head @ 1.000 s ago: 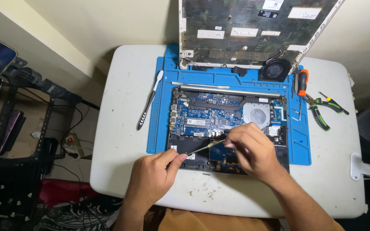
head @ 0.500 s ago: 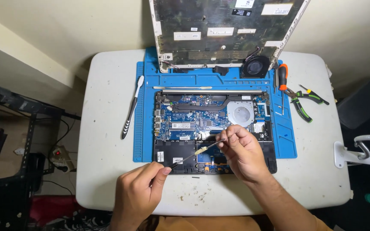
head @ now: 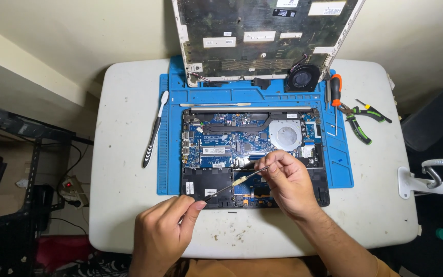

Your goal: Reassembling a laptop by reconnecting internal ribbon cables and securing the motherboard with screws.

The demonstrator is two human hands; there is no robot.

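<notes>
Fingertips of the left hand (head: 162,233) pinched the near tip of a thin dark rod-like tool (head: 234,183), steadying it just above the opened black laptop base with its blue circuit board (head: 221,149); a small pale piece sat midway along the shaft; the right hand (head: 288,182) closed thumb and fingers around the far end, apparently to guide it; beyond those fingers lay the round grey fan housing (head: 285,136); well right, green-handled pliers (head: 357,125) rested off the blue work mat (head: 169,154).
</notes>
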